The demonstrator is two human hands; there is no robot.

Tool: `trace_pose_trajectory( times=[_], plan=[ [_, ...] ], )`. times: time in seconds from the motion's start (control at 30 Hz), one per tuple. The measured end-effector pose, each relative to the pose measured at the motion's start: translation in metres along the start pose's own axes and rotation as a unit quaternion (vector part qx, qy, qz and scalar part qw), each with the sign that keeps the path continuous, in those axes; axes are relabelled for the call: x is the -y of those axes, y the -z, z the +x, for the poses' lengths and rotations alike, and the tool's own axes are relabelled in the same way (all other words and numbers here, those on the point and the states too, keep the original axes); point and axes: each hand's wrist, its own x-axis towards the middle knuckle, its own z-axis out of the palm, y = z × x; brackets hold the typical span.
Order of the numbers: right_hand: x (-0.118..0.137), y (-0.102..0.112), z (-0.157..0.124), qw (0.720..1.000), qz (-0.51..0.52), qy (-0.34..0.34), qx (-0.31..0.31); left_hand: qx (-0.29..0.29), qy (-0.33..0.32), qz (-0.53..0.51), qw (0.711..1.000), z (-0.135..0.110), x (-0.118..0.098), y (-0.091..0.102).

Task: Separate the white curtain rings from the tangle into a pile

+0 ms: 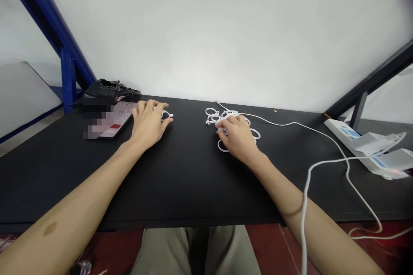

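Note:
My left hand (147, 123) rests low over the black table, thumb and fingers apart. Partly under it, a few white looped pieces, thin rings with a small knob (167, 114), show between thumb and fingertips. On the other side, my right hand (237, 135) lies on a loose pile of the same white rings (212, 117). Its fingers are curled together, and a bit of white shows at the fingertips, so it seems to pinch one ring. The hand hides part of the pile.
A phone (119, 117) lies left of my left hand, beside a crumpled black plastic bag (105, 89). A white cable (300, 124) runs from behind the pile to the right. A white power strip (351, 137) with plugged-in adapters lies at right. Another cable (306, 189) crosses my right forearm.

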Motion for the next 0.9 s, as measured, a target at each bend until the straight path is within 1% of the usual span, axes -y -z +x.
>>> trace_pose_trajectory(
  times=[0.1,0.23,0.33,0.4,0.47,0.53,0.63,0.7,0.8,0.9],
  plan=[
    [0.002,0.002,0.001,1.0,0.015,-0.004,-0.001,0.024,-0.058,-0.061,0.996,-0.001,-0.008,0.0],
    [0.008,0.007,0.004,0.998,0.05,0.0,-0.028,0.051,-0.126,-0.132,0.982,-0.003,-0.017,-0.001],
    [0.014,0.011,0.005,0.994,0.091,0.029,-0.048,0.057,-0.146,-0.156,0.975,-0.005,-0.023,0.0],
    [0.019,0.013,0.006,0.99,0.12,0.058,-0.051,0.06,-0.151,-0.168,0.972,-0.006,-0.028,0.001],
    [0.024,0.015,0.005,0.981,0.166,0.085,-0.044,0.061,-0.157,-0.179,0.969,-0.007,-0.032,0.003],
    [0.029,0.015,0.003,0.969,0.227,0.096,-0.025,0.069,-0.172,-0.195,0.963,-0.009,-0.036,0.004],
    [0.034,0.015,0.001,0.95,0.299,0.087,0.011,0.111,-0.204,-0.224,0.946,-0.01,-0.039,0.007],
    [0.035,0.014,0.001,0.943,0.317,0.093,0.027,0.153,-0.219,-0.241,0.933,-0.01,-0.04,0.01],
    [0.033,0.013,0.001,0.944,0.308,0.115,0.037,0.208,-0.22,-0.257,0.918,-0.011,-0.042,0.017],
    [0.031,0.012,0.001,0.949,0.286,0.127,0.029,0.228,-0.208,-0.256,0.916,-0.012,-0.044,0.023]
  ],
)
